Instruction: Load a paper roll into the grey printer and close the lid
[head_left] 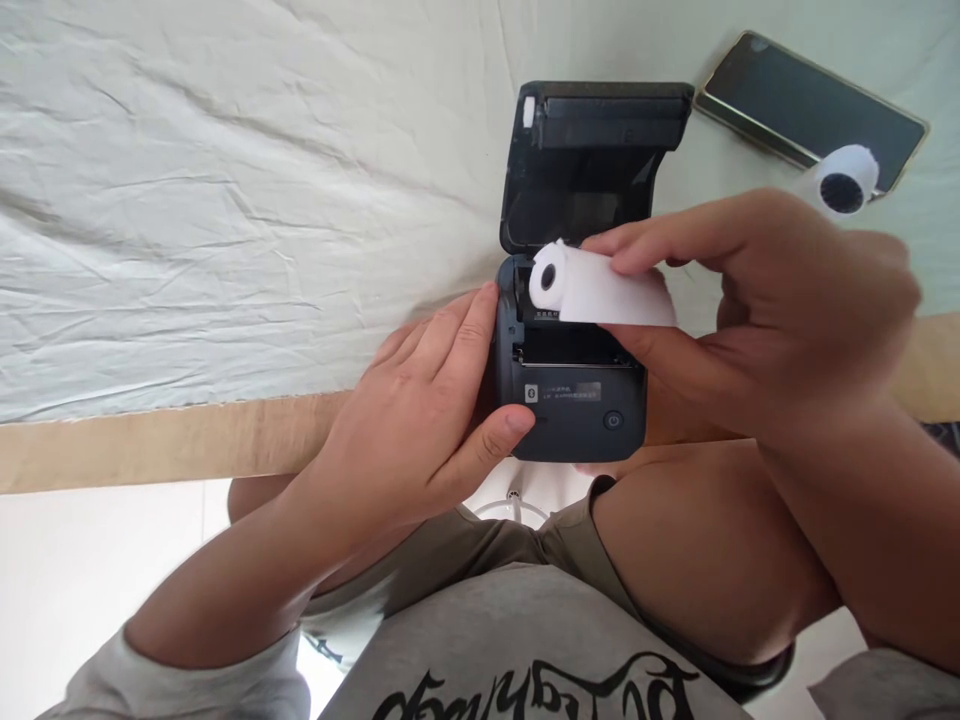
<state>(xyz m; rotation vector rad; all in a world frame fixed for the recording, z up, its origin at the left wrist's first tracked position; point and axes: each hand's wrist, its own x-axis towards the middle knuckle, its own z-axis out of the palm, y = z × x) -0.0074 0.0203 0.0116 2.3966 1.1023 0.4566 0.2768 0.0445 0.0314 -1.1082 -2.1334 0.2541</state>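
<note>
A dark blue portable thermal printer point(577, 430) lies near the table's front edge with its lid point(581, 180) swung up and away from me. My left hand point(427, 390) grips the printer's left side, fingers along the edge and thumb on the front panel. Between thumb and fingers, my right hand point(787, 300) pinches a white paper roll point(600, 285) with a black core. The roll is over the paper compartment, slightly tilted, with a loose flap of paper towards me. I cannot tell whether it touches the compartment.
At the back right lies a smartphone point(817, 105), dark screen up. A second white paper roll point(851, 175) overlaps its near corner in view, partly hidden by my right hand. A wrinkled pale cloth point(225, 200) covers the table, whose bare wooden edge point(172, 440) shows in front.
</note>
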